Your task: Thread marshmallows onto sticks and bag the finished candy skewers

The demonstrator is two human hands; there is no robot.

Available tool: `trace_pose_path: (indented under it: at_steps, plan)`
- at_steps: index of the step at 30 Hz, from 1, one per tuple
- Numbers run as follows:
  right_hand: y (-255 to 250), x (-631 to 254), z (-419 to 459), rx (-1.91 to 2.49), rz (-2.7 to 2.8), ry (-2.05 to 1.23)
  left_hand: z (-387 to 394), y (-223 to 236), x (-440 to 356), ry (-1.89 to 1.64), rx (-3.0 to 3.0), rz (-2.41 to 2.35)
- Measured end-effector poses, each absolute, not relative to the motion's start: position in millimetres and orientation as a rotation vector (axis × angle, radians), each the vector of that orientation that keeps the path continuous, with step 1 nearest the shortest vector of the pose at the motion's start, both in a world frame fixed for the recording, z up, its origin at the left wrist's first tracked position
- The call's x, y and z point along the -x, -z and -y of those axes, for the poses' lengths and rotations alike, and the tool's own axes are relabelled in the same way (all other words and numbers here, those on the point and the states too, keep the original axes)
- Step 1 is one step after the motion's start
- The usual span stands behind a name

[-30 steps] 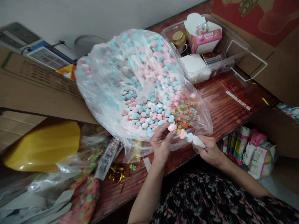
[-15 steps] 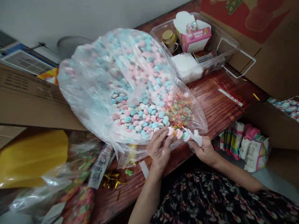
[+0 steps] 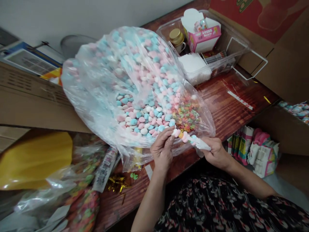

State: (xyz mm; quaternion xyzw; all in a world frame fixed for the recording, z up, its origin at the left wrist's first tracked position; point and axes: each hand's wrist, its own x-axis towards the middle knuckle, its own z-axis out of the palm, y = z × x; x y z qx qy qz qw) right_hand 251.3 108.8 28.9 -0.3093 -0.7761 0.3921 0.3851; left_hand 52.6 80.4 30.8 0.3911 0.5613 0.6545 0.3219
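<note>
Short row of candies [image 3: 185,136], apparently partway through being put together: several pieces already lined up against one another, with no way to tell from here how near to complete. Held in mid-air over the near edge of the dark red wooden table [image 3: 220,104], sloping down toward the right. Puffy, rounded and pastel in look: pale pink, a band of orange, more pink, then a touch of blue. Seems strung on something thin, hidden from sight. Pinched at the upper end between thumb and fingers of the left hand [image 3: 161,149]; beyond the lower end, right hand [image 3: 214,152] with fingers clasped around white strips [image 3: 203,145], overlapping the row or touching it, hard to say which. Just behind, a large clear plastic bag [image 3: 82,83], slumped on the table, with a great many loose candies [image 3: 142,119] in pink, blue and white, by all appearances left unstrung. At its right corner, small ring-shaped pieces [image 3: 188,114] in red, orange and green, seen through plastic. Farther back, a clear tray [image 3: 231,37] holding a pink box [image 3: 205,38] and a white stack [image 3: 195,69].
</note>
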Motion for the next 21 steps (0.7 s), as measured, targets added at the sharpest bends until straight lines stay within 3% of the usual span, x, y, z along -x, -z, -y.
trace_pose_path:
  at_steps: [8, 21]
  plan:
    - [-21.3, -257.3, -103.9, 0.835, 2.080, -1.013, -83.1, -23.9, -62.5, -1.736, -0.866, -1.268]
    - [-7.8, -241.3, -93.9, 0.869, 1.793, -0.999, -81.9, -9.6, -83.5, -1.730, -0.622, -1.336]
